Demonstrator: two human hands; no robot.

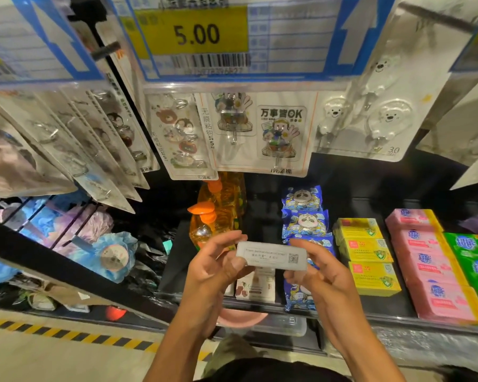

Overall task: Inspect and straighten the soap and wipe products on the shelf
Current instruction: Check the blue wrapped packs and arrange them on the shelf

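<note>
A small white soap box (271, 256) with printed text and a QR code is held in front of the shelf, long side level. My left hand (215, 268) pinches its left end between thumb and fingers. My right hand (315, 268) grips its right end. Below it, more white boxes (255, 288) of the same row stand at the shelf front. Blue panda wipe packs (305, 219) run in a row just to the right. Further right lie yellow soap boxes (366, 250), pink soap bars (428, 260) and green ones (475, 260).
Orange pump bottles (215, 213) stand behind my left hand. Carded adhesive hooks (260, 133) hang overhead under a 5.00 price tag (196, 33). Bath sponges (113, 255) fill the left shelf. A pink basin (240, 318) sits on the shelf below; hazard tape (66, 333) marks the floor.
</note>
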